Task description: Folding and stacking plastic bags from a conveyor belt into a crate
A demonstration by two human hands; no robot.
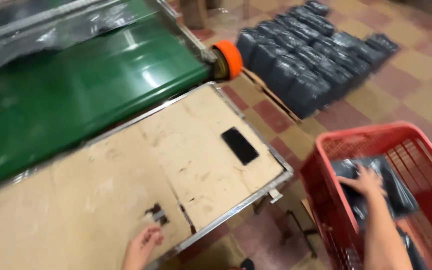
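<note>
We press our right hand, fingers spread, onto a dark plastic-wrapped packet inside the red crate; our left hand, loosely curled and empty, braces on the worn table.

Your right hand rests on a dark plastic-wrapped package inside the red crate at your right. A black phone, screen dark, lies flat on the brown worktop near its far right edge. Beyond it, many dark grey wrapped packages stand stacked in rows on a floor pallet.
</note>
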